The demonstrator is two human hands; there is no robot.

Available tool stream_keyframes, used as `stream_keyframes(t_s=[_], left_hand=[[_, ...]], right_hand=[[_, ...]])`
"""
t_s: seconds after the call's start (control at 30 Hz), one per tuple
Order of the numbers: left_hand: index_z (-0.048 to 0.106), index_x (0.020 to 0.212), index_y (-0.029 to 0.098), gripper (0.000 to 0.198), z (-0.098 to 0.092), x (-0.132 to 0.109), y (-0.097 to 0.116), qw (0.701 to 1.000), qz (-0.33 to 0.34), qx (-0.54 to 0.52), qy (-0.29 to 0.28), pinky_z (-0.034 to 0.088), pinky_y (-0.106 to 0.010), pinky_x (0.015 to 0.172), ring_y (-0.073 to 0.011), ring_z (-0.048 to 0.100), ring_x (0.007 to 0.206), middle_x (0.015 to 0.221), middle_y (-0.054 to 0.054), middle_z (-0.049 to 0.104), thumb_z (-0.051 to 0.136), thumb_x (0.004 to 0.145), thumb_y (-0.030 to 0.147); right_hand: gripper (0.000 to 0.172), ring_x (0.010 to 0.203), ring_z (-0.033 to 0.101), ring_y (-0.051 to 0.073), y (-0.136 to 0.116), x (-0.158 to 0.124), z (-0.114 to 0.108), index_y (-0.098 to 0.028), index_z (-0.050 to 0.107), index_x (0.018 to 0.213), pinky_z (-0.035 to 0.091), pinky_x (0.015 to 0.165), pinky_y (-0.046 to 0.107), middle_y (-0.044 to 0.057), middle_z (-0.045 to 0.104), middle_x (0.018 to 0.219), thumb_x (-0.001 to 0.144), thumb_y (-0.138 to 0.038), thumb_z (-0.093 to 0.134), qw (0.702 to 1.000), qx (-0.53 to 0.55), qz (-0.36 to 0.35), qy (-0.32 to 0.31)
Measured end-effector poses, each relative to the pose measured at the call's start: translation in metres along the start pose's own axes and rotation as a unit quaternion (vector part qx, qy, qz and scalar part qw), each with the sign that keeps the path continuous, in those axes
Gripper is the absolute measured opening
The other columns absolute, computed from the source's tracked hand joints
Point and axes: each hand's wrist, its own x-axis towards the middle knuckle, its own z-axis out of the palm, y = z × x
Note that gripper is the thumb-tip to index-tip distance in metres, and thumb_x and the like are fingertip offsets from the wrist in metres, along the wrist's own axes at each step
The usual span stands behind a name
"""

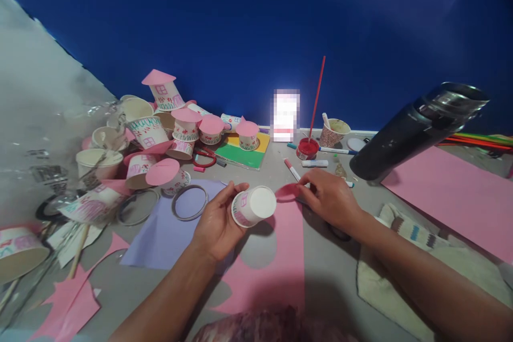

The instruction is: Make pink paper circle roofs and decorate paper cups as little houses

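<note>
My left hand is closed around a small white paper cup with a pink window drawn on its side. The cup is tilted, its flat base facing up and to the right. Between the thumb and fingers of my right hand is a pink paper cone, seen nearly edge-on, close to the cup's base but apart from it. Beneath both hands lies a pink paper sheet with round pieces cut out. A lilac sheet and a tape roll are left of my left hand.
Decorated cups with pink cone roofs are piled at the left beside clear plastic. Red scissors, markers and a red paint pot with a stick stand further back. A dark flask, cloth and pink sheet occupy the right.
</note>
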Motion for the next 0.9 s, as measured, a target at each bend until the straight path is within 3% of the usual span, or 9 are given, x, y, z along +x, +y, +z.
stream_keyframes(t_s=[0.13, 0.3, 0.47, 0.67, 0.8, 0.9], left_hand=[[0.068, 0.081, 0.009, 0.036, 0.001, -0.002, -0.012, 0.999, -0.051, -0.011, -0.007, 0.063, -0.035, 0.061, -0.0206, 0.074, 0.064, 0.076, -0.008, 0.075, 0.043, 0.104, 0.019], [0.067, 0.084, 0.009, 0.032, -0.003, 0.001, -0.022, 0.995, -0.090, -0.024, -0.044, 0.063, -0.037, 0.067, -0.0233, 0.076, 0.070, 0.082, -0.012, 0.077, 0.044, 0.104, 0.020], [0.066, 0.083, 0.010, 0.038, -0.006, 0.005, -0.020, 0.995, -0.067, -0.055, -0.059, 0.061, -0.037, 0.068, -0.0230, 0.075, 0.067, 0.076, -0.010, 0.075, 0.041, 0.106, 0.027], [0.063, 0.077, 0.011, 0.043, -0.004, 0.002, -0.020, 0.994, -0.057, -0.067, -0.060, 0.058, -0.035, 0.067, -0.0206, 0.072, 0.065, 0.073, -0.009, 0.073, 0.039, 0.106, 0.031], [0.065, 0.080, 0.011, 0.042, -0.006, 0.001, -0.021, 0.996, -0.053, -0.052, -0.049, 0.057, -0.035, 0.064, -0.0207, 0.072, 0.063, 0.073, -0.008, 0.073, 0.040, 0.106, 0.031], [0.066, 0.081, 0.010, 0.040, -0.006, 0.001, -0.021, 0.995, -0.066, -0.050, -0.057, 0.057, -0.035, 0.063, -0.0219, 0.072, 0.065, 0.076, -0.009, 0.074, 0.041, 0.105, 0.031]], right_hand=[[0.010, 0.067, 0.062, 0.015, -0.010, 0.004, -0.004, -0.019, 0.060, 0.086, 0.045, 0.063, 0.028, 0.005, 0.070, 0.084, 0.096, -0.019, 0.059, 0.989, 0.007, 0.009, 0.146], [0.011, 0.088, 0.070, 0.017, -0.030, -0.003, -0.006, -0.020, 0.059, 0.090, 0.050, 0.070, 0.026, 0.007, 0.074, 0.095, 0.092, -0.011, 0.064, 0.972, 0.011, -0.086, 0.220], [0.013, 0.086, 0.069, 0.020, -0.040, -0.013, -0.009, -0.019, 0.062, 0.096, 0.054, 0.076, 0.033, 0.010, 0.075, 0.100, 0.088, -0.011, 0.069, 0.960, -0.013, -0.202, 0.195], [0.016, 0.080, 0.064, 0.021, -0.046, -0.017, -0.009, -0.018, 0.064, 0.098, 0.053, 0.073, 0.035, 0.009, 0.075, 0.096, 0.086, -0.016, 0.074, 0.951, 0.021, -0.268, 0.153], [0.022, 0.085, 0.064, 0.022, -0.042, -0.015, -0.010, -0.020, 0.063, 0.109, 0.052, 0.076, 0.038, 0.008, 0.071, 0.094, 0.090, -0.028, 0.072, 0.959, 0.089, -0.210, 0.166], [0.047, 0.107, 0.063, 0.028, -0.034, -0.010, -0.012, -0.022, 0.057, 0.133, 0.054, 0.083, 0.042, 0.014, 0.068, 0.123, 0.094, -0.048, 0.066, 0.977, 0.165, -0.096, 0.099]])
